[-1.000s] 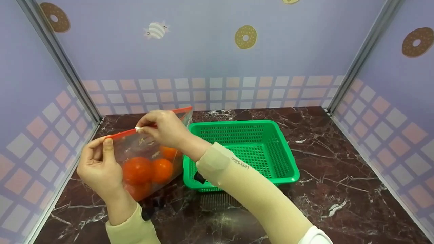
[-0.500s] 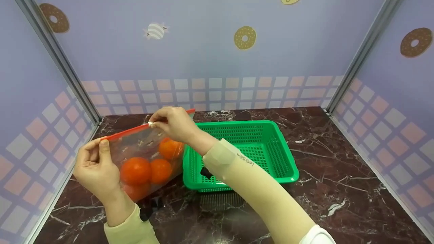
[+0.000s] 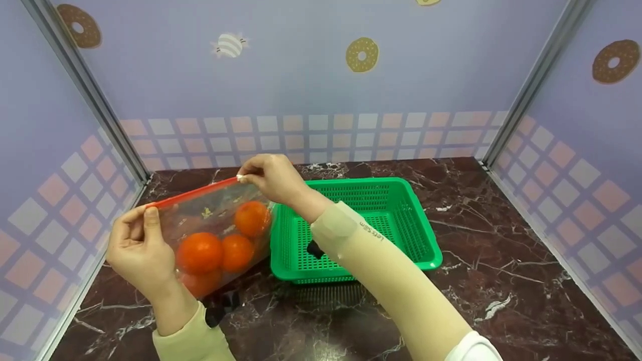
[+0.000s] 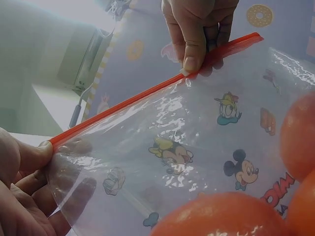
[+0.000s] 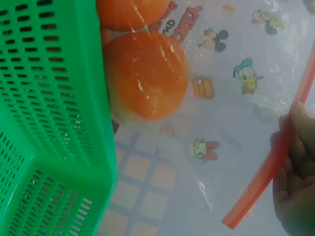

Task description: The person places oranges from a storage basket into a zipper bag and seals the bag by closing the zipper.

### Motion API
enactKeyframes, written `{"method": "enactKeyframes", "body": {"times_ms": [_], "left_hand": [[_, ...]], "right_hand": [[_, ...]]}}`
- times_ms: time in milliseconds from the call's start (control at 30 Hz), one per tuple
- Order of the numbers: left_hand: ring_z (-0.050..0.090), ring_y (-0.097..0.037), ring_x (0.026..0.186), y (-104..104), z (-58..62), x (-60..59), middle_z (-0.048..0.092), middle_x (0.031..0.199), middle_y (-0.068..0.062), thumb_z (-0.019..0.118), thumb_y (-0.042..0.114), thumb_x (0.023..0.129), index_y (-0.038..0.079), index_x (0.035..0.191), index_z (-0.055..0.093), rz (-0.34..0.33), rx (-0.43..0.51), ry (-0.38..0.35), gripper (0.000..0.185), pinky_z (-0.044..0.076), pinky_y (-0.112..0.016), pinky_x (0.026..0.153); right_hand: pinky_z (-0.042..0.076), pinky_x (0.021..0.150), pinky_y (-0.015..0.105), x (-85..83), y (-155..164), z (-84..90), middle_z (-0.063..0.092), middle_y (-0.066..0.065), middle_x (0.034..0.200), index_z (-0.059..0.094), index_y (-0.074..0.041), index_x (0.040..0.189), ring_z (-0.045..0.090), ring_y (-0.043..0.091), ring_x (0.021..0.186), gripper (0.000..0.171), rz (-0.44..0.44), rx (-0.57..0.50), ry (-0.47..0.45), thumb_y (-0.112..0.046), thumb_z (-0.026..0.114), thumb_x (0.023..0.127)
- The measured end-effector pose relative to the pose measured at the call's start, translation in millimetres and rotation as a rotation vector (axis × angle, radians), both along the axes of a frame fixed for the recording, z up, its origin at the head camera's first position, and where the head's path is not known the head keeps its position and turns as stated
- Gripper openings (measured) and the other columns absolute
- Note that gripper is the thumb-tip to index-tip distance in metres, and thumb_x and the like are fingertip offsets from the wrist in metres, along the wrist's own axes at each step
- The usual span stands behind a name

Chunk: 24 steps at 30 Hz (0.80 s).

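— Clear plastic zip bag (image 3: 215, 225) with the red seal strip (image 3: 193, 193), printed with cartoon figures: where is it?

— Held upright over the left part of the dark marbled surface (image 3: 476, 240), just beside the green perforated plastic basket (image 3: 426, 240). Round orange tomatoes (image 3: 200, 253) sit inside it, low down, with one (image 3: 252, 218) higher on the basket side.

— And the hands?

— The left hand (image 3: 138, 245) pinches the near corner of the red strip between thumb and fingers. The right hand (image 3: 273, 178) pinches the strip farther along, toward its far end; the left wrist view shows that thumb (image 4: 194, 54) pressed onto the strip.

— So both grips are closed on it?

— Yes, each grip is pinching the red strip, and the strip runs taut between them.

— Is the strip sealed?

— It looks pressed together between the two hands; beyond the right hand I cannot tell.

— Does the bag touch the basket?

— In the right wrist view one tomato (image 5: 147, 76) bulges against the basket wall (image 5: 54, 98).
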State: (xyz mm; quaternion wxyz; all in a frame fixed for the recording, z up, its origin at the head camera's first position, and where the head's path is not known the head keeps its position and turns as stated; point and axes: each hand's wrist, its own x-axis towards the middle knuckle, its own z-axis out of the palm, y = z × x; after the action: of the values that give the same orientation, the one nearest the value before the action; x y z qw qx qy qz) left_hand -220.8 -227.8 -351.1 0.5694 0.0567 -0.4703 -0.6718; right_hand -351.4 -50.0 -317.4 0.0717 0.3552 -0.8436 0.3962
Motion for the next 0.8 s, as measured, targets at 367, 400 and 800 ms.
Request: {"method": "enactKeyframes", "body": {"times_ms": [367,400,800], "left_hand": [[0.077,-0.011,0.072,-4,-2.4,-1.1,0.077,0.077,-0.003,0.076,-0.01,0.085,-0.012,0.087,0.074,-0.028,0.035,0.041,0.003,0.06,-0.018,0.072],[0.077,-0.012,0.072,-4,-2.5,-1.2,0.077,0.077,-0.004,0.076,-0.011,0.085,-0.012,0.087,0.073,-0.032,0.039,0.045,0.003,0.06,-0.019,0.072],[0.077,-0.01,0.073,-8,-3.1,-0.9,0.077,0.076,-0.002,0.076,-0.009,0.085,-0.011,0.085,0.074,-0.012,0.046,0.033,0.003,0.059,-0.018,0.072]], "right_hand": [[0.058,0.082,0.019,-14.1,15,-4.5,0.08,0.008,0.104,0.08,-0.006,0.101,0.075,0.016,0.093,0.013,-0.031,-0.015,-0.067,-0.016,0.072,0.095],[0.058,0.082,0.019,-15.2,16,-5.2,0.08,0.007,0.104,0.08,-0.006,0.1,0.075,0.015,0.093,0.013,-0.036,-0.018,-0.073,-0.015,0.072,0.095],[0.059,0.08,0.023,-30.5,35,-11.1,0.078,0.009,0.107,0.079,-0.007,0.102,0.072,0.017,0.091,0.015,-0.097,0.017,-0.115,-0.018,0.07,0.098]]}}
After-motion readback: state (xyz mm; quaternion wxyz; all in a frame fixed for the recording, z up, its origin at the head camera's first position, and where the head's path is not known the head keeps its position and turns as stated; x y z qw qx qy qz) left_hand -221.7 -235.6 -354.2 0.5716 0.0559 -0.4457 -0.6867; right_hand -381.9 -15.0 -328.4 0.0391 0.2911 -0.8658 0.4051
